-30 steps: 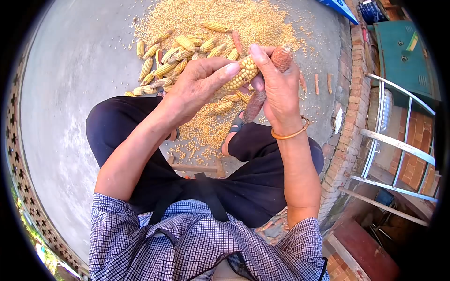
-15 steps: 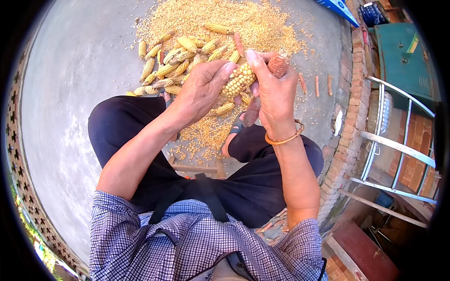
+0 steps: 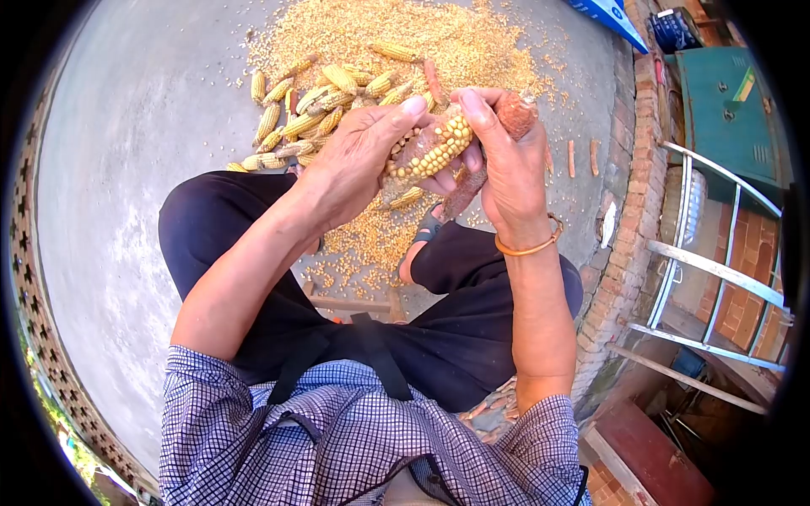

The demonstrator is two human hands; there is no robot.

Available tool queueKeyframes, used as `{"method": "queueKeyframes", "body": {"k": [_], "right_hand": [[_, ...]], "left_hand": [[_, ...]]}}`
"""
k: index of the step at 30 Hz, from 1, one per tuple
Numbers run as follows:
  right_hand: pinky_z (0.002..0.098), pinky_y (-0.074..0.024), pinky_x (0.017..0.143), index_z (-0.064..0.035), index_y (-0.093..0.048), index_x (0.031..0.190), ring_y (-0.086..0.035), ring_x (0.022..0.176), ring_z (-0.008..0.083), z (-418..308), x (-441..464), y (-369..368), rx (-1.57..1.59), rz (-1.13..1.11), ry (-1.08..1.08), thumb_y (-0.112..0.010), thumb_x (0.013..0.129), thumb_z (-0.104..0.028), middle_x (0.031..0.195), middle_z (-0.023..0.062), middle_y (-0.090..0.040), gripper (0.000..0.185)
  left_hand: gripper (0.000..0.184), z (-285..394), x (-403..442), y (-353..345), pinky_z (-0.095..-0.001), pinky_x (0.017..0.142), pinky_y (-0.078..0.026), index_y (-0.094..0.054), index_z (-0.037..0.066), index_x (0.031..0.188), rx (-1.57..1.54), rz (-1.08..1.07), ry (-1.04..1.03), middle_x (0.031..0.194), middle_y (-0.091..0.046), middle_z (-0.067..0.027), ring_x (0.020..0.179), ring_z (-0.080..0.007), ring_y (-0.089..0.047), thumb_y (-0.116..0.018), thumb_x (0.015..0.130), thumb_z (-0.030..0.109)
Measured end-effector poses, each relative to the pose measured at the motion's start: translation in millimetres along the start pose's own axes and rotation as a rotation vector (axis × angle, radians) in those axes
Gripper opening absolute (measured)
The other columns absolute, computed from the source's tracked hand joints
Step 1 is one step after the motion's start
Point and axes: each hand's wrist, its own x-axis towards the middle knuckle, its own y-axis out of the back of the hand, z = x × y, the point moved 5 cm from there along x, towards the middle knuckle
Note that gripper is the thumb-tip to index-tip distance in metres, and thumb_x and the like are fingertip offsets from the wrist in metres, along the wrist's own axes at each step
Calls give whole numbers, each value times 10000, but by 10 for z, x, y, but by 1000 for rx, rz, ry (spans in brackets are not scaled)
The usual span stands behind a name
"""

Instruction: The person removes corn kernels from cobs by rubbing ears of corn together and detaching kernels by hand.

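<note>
My left hand (image 3: 359,160) is closed around the lower left end of a corn cob (image 3: 429,153), which has yellow kernels and a bare patch. At the cob's upper right end, my right hand (image 3: 506,160) has its thumb near the kernels. That hand also grips a bare reddish cob, whose thick end (image 3: 515,115) sticks out above the palm and whose darker end (image 3: 462,196) hangs below. Beyond my hands lie a pile of yellow ears (image 3: 301,126) and a wide spread of loose kernels (image 3: 396,25). More kernels (image 3: 371,240) lie between my feet.
Thin bare cobs (image 3: 571,158) lie on the concrete at the right. Past them run a brick edge (image 3: 629,228), a white metal rack (image 3: 717,268) and a green cabinet (image 3: 730,114). A wooden stool edge (image 3: 350,302) shows between my legs.
The corn cob has turned in my hands, and a bare patch now shows beside its kernels. My right hand has shifted slightly to the right with the reddish cob.
</note>
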Motion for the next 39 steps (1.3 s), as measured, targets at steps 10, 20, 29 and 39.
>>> {"method": "queueKeyframes", "body": {"k": [10,20,29,39], "right_hand": [[181,-350,495,-12,-658,990,-465,566,30,-22,-25,-25,-4,-7,13,-683,925,-214,767,-11,-612,214],[181,-349,493,-14,-659,987,-460,563,32,11,-21,-17,9,15,26,-678,926,-202,757,-5,-622,198],[179,-335,497,-15,-652,1048,-442,572,23,-25,-13,24,73,-55,6,-628,959,-245,790,-7,-614,248],[183,-339,510,-28,-657,1010,-453,597,30,-42,23,101,183,-4,-28,-640,953,-237,797,-9,-611,217]], "left_hand": [[387,19,-10,-33,-294,744,-548,-644,-53,1067,130,-37,-48,924,-683,-125,781,-175,-670,-499,1000,300],[372,32,-28,-8,-275,756,-519,-634,-43,1060,419,18,-100,849,-679,-102,748,-155,-648,-402,1024,245],[410,-43,-10,72,-370,882,-532,-526,-85,1249,93,-2,54,1103,-634,-207,918,-249,-674,-357,1019,208],[531,127,-85,145,-365,950,-501,-555,-38,1303,405,31,25,1261,-602,-155,1178,-233,-583,-491,965,368]]}}
